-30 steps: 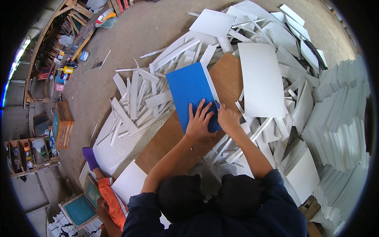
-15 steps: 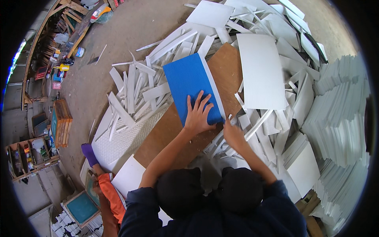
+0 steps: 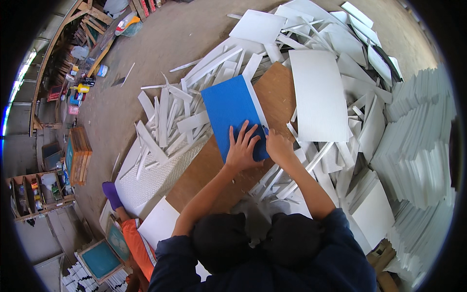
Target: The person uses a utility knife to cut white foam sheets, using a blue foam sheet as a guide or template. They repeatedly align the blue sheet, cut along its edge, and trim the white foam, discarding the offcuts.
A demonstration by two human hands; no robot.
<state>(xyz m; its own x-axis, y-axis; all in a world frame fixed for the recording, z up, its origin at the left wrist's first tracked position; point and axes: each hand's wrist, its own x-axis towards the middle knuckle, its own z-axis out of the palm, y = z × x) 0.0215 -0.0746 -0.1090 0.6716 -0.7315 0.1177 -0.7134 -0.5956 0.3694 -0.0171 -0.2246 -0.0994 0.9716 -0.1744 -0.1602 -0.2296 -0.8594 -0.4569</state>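
A blue ribbed sheet (image 3: 226, 107) lies tilted on a brown wooden board (image 3: 275, 90), and a narrow white strip (image 3: 257, 100) runs along its right edge. My left hand (image 3: 242, 150) presses on the near end of the sheet, fingers spread. Close beside it, my right hand (image 3: 280, 147) is closed around a small blue tool (image 3: 265, 130) that looks like a cutter. Its tip is at the sheet's right edge, partway up; the fingers hide most of it.
White offcut strips (image 3: 165, 112) heap up left of the board. On its right rests a white ribbed sheet (image 3: 318, 95), and tall white sheet stacks (image 3: 418, 141) stand beyond. Another person's leg in orange (image 3: 138, 241) stretches in at lower left, near framed boards (image 3: 80, 155).
My right hand has moved up along the blue sheet's right edge with the cutter, away from me. My left hand still presses on the sheet.
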